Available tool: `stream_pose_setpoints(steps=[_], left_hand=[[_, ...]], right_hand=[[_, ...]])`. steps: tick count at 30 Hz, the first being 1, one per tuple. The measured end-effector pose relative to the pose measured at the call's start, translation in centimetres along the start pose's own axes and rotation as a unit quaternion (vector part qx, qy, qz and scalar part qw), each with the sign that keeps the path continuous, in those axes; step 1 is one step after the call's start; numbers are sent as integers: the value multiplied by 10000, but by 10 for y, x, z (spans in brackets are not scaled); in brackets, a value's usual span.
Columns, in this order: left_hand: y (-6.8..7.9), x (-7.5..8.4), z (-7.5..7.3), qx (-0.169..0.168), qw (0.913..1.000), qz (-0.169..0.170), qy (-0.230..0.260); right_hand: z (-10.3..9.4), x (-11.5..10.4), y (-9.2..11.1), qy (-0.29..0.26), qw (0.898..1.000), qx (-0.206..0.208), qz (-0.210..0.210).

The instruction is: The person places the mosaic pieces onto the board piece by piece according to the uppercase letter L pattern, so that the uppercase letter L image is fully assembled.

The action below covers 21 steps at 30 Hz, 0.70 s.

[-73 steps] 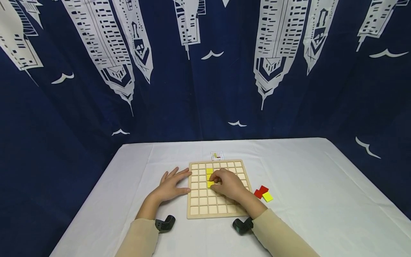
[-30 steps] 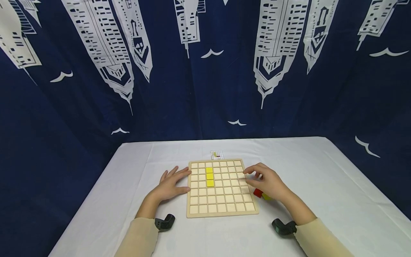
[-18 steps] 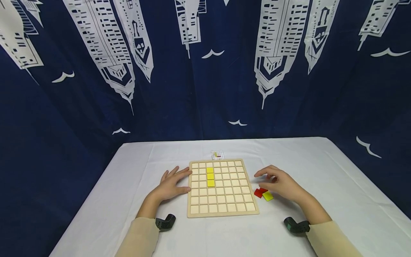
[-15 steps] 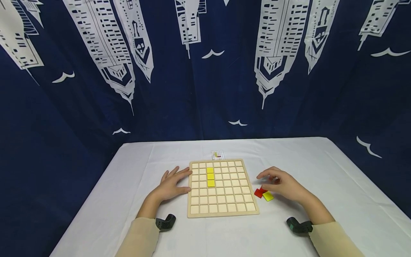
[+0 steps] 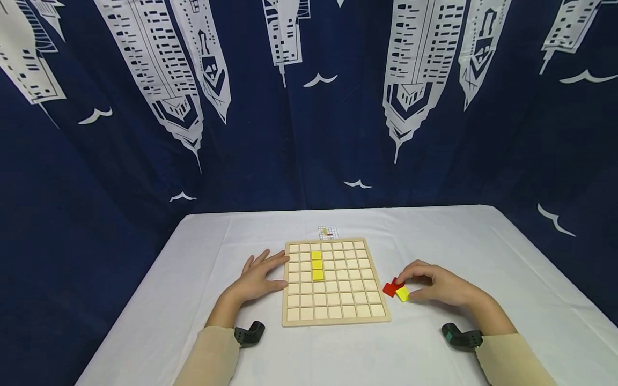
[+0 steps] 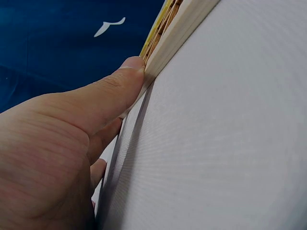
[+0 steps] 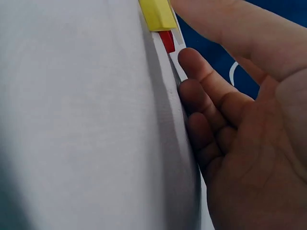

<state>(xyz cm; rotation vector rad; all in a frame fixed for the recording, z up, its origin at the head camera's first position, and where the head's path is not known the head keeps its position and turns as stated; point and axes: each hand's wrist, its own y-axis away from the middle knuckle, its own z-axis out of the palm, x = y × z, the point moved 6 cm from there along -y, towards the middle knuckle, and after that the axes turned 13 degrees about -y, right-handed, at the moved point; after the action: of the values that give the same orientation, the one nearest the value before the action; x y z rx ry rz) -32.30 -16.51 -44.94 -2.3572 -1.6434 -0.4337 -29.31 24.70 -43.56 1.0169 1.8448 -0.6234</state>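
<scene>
A wooden grid board (image 5: 335, 324) lies on the table, with three yellow square tiles (image 5: 316, 264) in one column of its cells. My left hand (image 5: 253, 281) rests at the board's left edge, fingers spread; in the left wrist view, the thumb (image 6: 115, 86) touches the wooden rim. Right of the board, my right hand (image 5: 436, 284) is over a small pile of loose tiles. Its thumb is by a loose yellow tile (image 5: 402, 294), and its index fingertip is at the red tiles (image 5: 389, 289). The right wrist view shows that yellow tile (image 7: 158, 14) beside the thumb; whether it is gripped is unclear.
A small printed grid card (image 5: 328, 232) lies just beyond the board's far edge. White cloth (image 5: 241, 230) covers the table, and a dark blue patterned curtain (image 5: 299, 134) hangs behind it. A black wrist device (image 5: 249, 334) sits on each forearm.
My right hand has left the yellow tiles on the board, moved right, and come down onto the loose tiles. My left hand has stayed at the board's edge.
</scene>
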Motion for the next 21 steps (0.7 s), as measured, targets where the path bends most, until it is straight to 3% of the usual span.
stream_pose_setpoints(steps=[5, 21], left_hand=[[0, 0, 1, 14, 10000, 15, 4], [0, 0, 0, 37, 10000, -13, -35]], right_hand=[[2, 1, 2, -66, 9998, -185, 79], [6, 4, -2, 211, 9998, -48, 10]])
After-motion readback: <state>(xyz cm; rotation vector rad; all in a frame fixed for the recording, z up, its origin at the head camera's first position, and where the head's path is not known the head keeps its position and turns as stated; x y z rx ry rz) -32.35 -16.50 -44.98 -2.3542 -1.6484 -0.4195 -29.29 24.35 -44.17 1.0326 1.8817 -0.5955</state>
